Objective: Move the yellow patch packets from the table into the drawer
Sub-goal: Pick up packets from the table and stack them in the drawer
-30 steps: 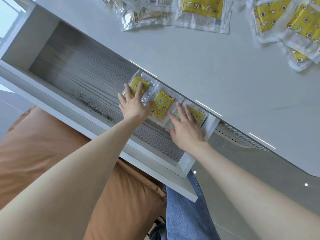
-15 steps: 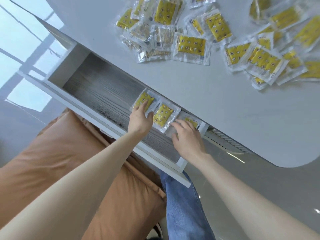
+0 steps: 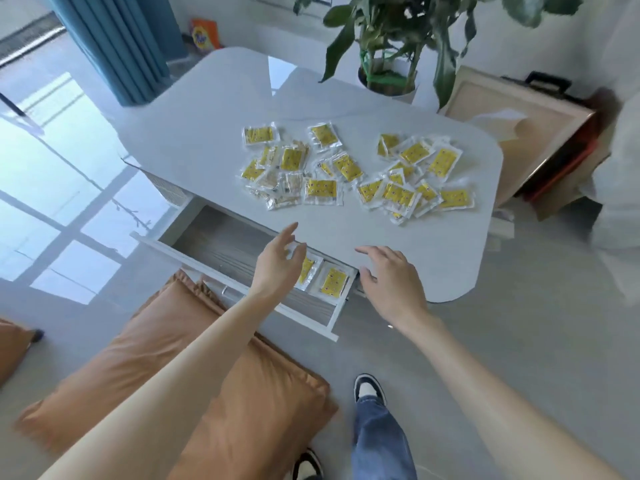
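Open drawer (image 3: 221, 247) sticks out from under the near edge of the white table (image 3: 194, 140), toward the camera. Drawer packets (image 3: 334, 281): at least two yellow patch packets lie flat, side by side, at the drawer's right end against its far side; the left one is partly hidden by the left hand. Rest of the drawer floor is bare grey wood.

Left hand (image 3: 277, 265) hovers above the right part of the drawer, fingers loose and spread, gripping nothing. Right hand (image 3: 391, 282) hovers just right of the drawer, over the table's near edge, fingers relaxed and slightly curved, gripping nothing.

Table packets (image 3: 320, 192): a big loose scatter of yellow packets in two overlapping clusters, middle to right of the tabletop, well apart from both hands.

Orange cushion (image 3: 194, 358) on the floor, near left. Potted plant (image 3: 388, 81) on the table's far side. Blue curtain (image 3: 117, 46) far left.
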### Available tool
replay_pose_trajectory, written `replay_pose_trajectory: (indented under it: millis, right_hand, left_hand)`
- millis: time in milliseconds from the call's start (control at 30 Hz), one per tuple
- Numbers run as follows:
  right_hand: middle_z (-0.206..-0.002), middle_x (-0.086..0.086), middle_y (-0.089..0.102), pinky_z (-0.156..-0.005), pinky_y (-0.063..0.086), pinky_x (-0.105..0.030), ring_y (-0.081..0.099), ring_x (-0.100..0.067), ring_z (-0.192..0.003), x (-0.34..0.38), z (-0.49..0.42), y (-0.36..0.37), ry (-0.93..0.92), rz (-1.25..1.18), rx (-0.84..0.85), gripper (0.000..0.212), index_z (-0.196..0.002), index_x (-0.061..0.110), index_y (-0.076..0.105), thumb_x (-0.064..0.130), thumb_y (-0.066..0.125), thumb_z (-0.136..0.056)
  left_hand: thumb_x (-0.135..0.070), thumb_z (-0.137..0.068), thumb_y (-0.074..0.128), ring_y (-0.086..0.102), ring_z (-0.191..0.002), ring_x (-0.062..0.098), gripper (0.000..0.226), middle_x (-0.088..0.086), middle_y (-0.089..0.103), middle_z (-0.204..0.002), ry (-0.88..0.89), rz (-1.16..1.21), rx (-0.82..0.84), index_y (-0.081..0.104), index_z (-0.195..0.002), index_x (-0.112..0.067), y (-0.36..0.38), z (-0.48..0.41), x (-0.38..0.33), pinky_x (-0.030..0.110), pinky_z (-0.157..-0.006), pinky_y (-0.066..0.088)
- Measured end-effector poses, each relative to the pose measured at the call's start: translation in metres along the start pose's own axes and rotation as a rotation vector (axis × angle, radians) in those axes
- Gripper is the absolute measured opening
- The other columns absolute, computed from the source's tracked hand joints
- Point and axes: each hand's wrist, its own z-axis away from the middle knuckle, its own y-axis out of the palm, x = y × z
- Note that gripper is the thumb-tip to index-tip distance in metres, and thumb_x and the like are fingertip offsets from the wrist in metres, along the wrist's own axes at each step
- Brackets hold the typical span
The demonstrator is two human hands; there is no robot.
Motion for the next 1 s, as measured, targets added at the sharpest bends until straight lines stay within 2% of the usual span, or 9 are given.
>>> replay_pose_trajectory:
  millis: [133, 233, 467, 767, 1000]
  right_hand:
    - [-0.136, 0.005, 0.053, -0.098, 0.036, -0.033, 0.046, -0.02, -0.123, -0.009, 0.032, -0.067, 0.029, 0.005, -0.039, 0.04, -0.135, 0.025, 0.049, 0.018, 0.043, -0.096]
    - [-0.138, 0.006, 0.051, -0.099, 0.035, -0.032, 0.043, -0.019, -0.125, -0.027, 0.055, -0.108, 0.052, -0.016, -0.046, 0.04, -0.136, 0.024, 0.048, 0.018, 0.042, -0.097]
    - [-0.137, 0.004, 0.052, -0.1, 0.039, -0.032, 0.045, -0.02, -0.125, -0.112, 0.091, -0.174, 0.09, -0.031, -0.064, 0.041, -0.135, 0.023, 0.05, 0.016, 0.045, -0.095]
    - [-0.137, 0.004, 0.051, -0.095, 0.04, -0.032, 0.044, -0.02, -0.127, -0.242, 0.088, -0.269, 0.043, -0.037, -0.011, 0.04, -0.134, 0.024, 0.051, 0.016, 0.045, -0.095]
    - [-0.135, 0.001, 0.05, -0.097, 0.04, -0.035, 0.042, -0.02, -0.128, -0.301, 0.032, -0.305, 0.036, -0.091, 0.063, 0.038, -0.134, 0.023, 0.05, 0.017, 0.045, -0.097]
  left_hand:
    - [-0.03, -0.096, 0.048, 0.053, -0.122, 0.016, 0.047, -0.002, 0.052, -0.137, 0.039, 0.015, 0.046, 0.039, -0.142, -0.033, 0.004, 0.04, -0.06, 0.031, -0.098, 0.043]
    - [-0.029, -0.096, 0.049, 0.053, -0.122, 0.017, 0.047, 0.0, 0.051, -0.138, 0.065, 0.048, 0.073, 0.039, -0.142, -0.032, 0.02, 0.064, -0.099, 0.032, -0.097, 0.045]
    - [-0.024, -0.097, 0.048, 0.054, -0.117, 0.015, 0.046, 0.003, 0.049, -0.139, 0.057, 0.113, 0.134, 0.039, -0.142, -0.027, 0.104, 0.098, -0.171, 0.025, -0.082, 0.042]
    - [-0.023, -0.096, 0.05, 0.057, -0.117, 0.019, 0.044, 0.004, 0.052, -0.137, -0.036, 0.152, 0.031, 0.043, -0.14, -0.026, 0.233, 0.109, -0.248, 0.027, -0.087, 0.043]
    - [-0.025, -0.096, 0.049, 0.057, -0.107, 0.012, 0.044, 0.0, 0.055, -0.133, -0.094, 0.175, -0.038, 0.043, -0.139, -0.031, 0.283, 0.073, -0.277, 0.025, -0.083, 0.043]
